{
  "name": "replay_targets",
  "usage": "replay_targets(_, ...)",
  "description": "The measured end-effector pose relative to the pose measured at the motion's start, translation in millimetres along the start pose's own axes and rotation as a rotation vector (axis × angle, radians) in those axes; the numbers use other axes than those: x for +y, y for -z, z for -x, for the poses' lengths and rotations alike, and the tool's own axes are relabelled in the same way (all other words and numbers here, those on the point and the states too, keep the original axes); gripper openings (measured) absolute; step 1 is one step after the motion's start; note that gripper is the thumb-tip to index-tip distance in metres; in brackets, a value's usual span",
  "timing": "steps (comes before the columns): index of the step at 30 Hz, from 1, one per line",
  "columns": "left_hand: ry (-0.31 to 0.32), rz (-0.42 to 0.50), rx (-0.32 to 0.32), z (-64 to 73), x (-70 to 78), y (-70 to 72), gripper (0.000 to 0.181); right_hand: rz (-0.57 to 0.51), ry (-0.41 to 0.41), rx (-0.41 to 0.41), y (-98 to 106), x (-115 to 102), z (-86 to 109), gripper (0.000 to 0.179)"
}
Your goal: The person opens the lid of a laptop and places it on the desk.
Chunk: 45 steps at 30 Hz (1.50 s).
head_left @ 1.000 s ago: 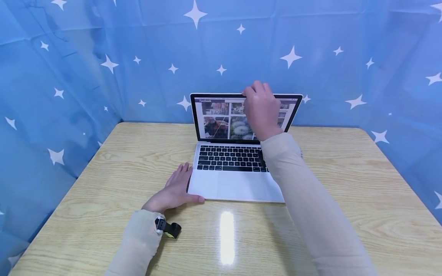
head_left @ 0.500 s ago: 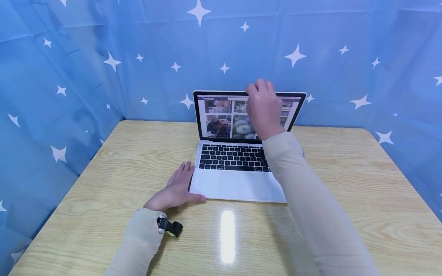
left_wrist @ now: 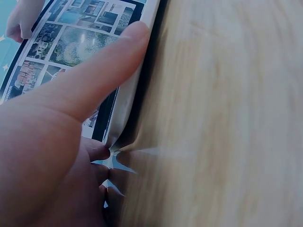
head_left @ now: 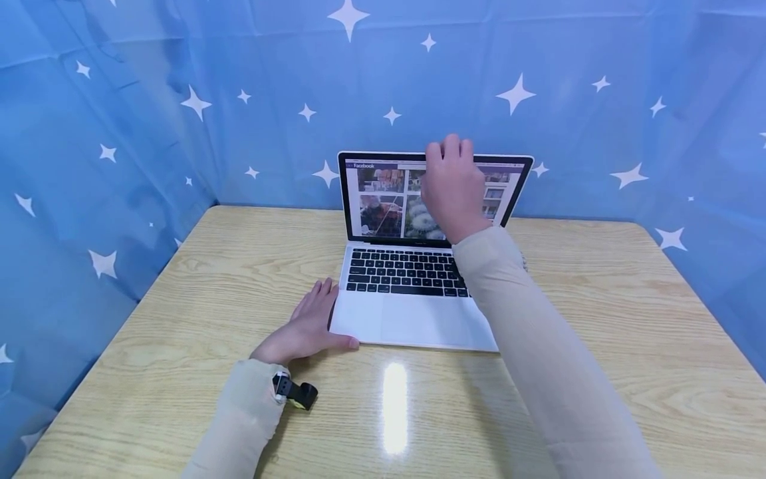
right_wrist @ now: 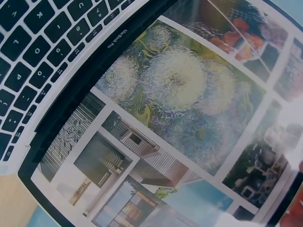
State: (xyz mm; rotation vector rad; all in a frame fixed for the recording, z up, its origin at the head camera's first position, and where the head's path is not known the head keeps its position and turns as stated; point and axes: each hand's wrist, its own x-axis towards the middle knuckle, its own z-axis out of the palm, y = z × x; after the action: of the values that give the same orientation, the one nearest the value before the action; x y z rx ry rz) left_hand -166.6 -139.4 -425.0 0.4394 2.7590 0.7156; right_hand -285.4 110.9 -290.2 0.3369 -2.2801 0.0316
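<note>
A silver laptop (head_left: 415, 319) stands unfolded on the wooden table, its lit screen (head_left: 383, 206) showing a page of photos. My right hand (head_left: 455, 193) grips the top edge of the lid right of its middle, fingers hooked over it. That hand and forearm cover part of the screen and the right side of the keyboard (head_left: 401, 273). At the near left corner of the base, my left hand (head_left: 308, 329) is spread. Its thumb (left_wrist: 109, 61) lies straight along the front edge, while the other fingers reach up the left side. The right wrist view looks closely at screen and keys.
The wooden table (head_left: 251, 259) extends on both sides of the laptop. A blue curtain with white stars (head_left: 269, 80) hangs right behind and along the sides. A black strap (head_left: 293, 391) sits on the left wrist, over the sleeve.
The lid's top edge has risen a little in the head view, with my right hand moving along on it. My left hand stays at the corner. The head view has shifted slightly.
</note>
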Motion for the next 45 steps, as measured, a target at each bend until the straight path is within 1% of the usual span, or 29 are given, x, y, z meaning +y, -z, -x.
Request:
replay_targets(4,-0.009,-0.003,0.004,0.4,-0.5,0.5,0.118,0.027,0.015,-0.012,-1.0,-0.5,1.1,0.028)
replay_targets(7,-0.013,0.001,0.001,0.2,-0.5,-0.1,0.117,0.029,0.027,-0.01,-2.9,-0.2,2.1,0.029)
replay_targets(12,-0.001,0.008,-0.003,-0.2,-0.7,-1.0,0.118,0.026,0.042,-0.001,-4.9,0.4,2.4,0.023)
replay_targets(15,-0.005,-0.001,-0.002,-0.9,-1.0,-1.5,0.117,0.034,0.044,-0.001,-4.5,0.6,2.3,0.019)
replay_targets(24,-0.006,0.002,0.004,-0.8,-2.2,-0.6,0.117,0.047,0.042,-0.034,-3.1,-1.5,2.4,0.02)
replay_targets(30,-0.017,-0.004,0.007,-1.0,-3.4,-1.8,0.117,0.049,0.042,-0.041,-3.6,-2.1,1.9,0.019)
replay_targets(36,-0.013,0.002,0.005,-0.5,-3.0,-2.4,0.118,0.059,0.026,-0.084,-1.9,-1.5,1.2,0.023)
replay_targets(40,-0.008,0.003,0.001,-0.8,-3.5,-3.4,0.118,0.054,0.02,-0.094,-1.2,-1.3,-0.1,0.024)
replay_targets(45,-0.014,0.008,0.004,-2.2,-3.4,-4.9,0.119,0.019,0.002,-0.083,-1.9,-0.1,-2.1,0.017)
